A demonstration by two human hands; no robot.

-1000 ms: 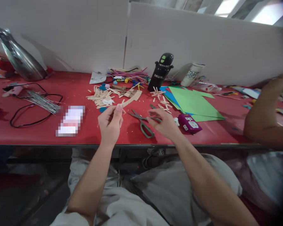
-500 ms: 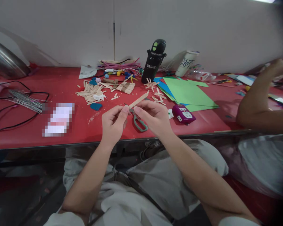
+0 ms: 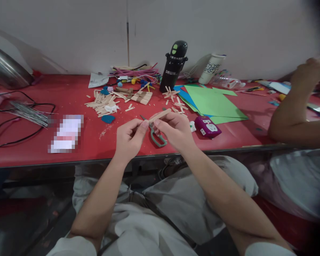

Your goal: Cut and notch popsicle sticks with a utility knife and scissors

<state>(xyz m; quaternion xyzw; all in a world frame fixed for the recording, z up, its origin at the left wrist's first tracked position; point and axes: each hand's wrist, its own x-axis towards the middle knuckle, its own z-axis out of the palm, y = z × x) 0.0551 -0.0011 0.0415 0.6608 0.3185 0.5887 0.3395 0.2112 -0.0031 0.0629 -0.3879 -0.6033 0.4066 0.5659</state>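
Observation:
Above the front of the red table, a wooden craft stick point(image 3: 161, 115) is pinched between my two hands. My left hand point(image 3: 132, 137) grips its near left end between thumb and forefinger. Along its middle, my right hand point(image 3: 176, 131) holds it with the thumb on the near side. Beneath the hands lies a pair of scissors point(image 3: 159, 140) with grey-green handles, partly covered by my fingers. Several joined stick pieces point(image 3: 171, 93) lie just beyond my right hand. A heap of loose craft sticks point(image 3: 100, 104) is farther left, near a blue scrap point(image 3: 108, 118).
A black bottle point(image 3: 173, 67) and a white patterned cup point(image 3: 211, 69) stand at the back. Green paper sheets point(image 3: 214, 105) and a purple box point(image 3: 208, 127) lie right. Left are a pixelated sheet point(image 3: 66, 133) and metal wires point(image 3: 29, 113). Another person's arm point(image 3: 290, 113) rests at far right.
The craft stick has turned to a flatter angle between my hands. Both hands remain on it over the scissors, having shifted only slightly.

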